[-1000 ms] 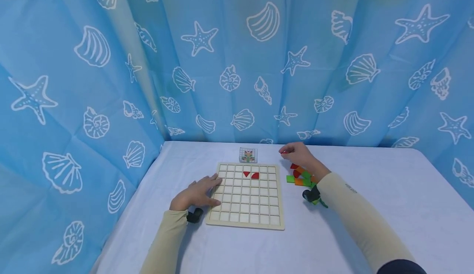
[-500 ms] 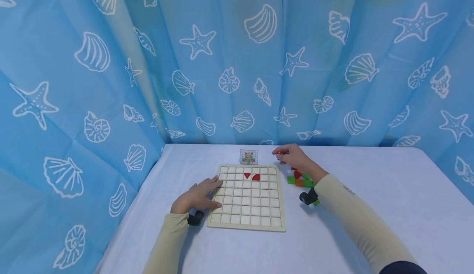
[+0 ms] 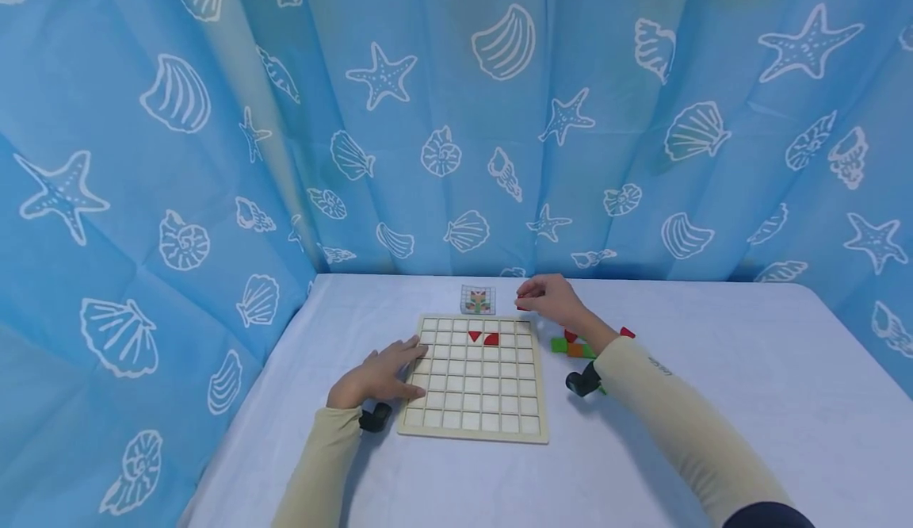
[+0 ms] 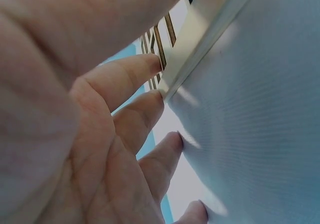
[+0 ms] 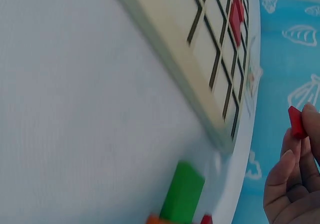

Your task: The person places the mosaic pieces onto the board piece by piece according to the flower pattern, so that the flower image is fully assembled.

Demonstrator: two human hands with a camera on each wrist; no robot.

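A square pale wooden board [image 3: 471,436] with a grid of white cells lies on the table. In its upper rows sit a red triangle [image 3: 475,336] and a red piece with a curved corner [image 3: 492,339]. My left hand [image 3: 381,373] rests on the board's left edge, fingers spread; the left wrist view shows fingertips [image 4: 156,99] touching its rim. My right hand [image 3: 556,301] is raised just beyond the board's far right corner. Between thumb and fingers it pinches a small red block [image 5: 297,123], whose full outline is partly covered.
A small pattern card [image 3: 478,300] showing a flower on a grid stands behind the board. Right of the board lie loose pieces: a green block [image 3: 559,345], an orange block [image 3: 574,350] and a red one [image 3: 628,332]. The right forearm covers others. A blue shell-print curtain [image 3: 442,195] hangs behind.
My right hand has moved left, toward the pattern card, with the red block still pinched. A red piece formerly behind the right arm now shows. The left hand has stayed put.
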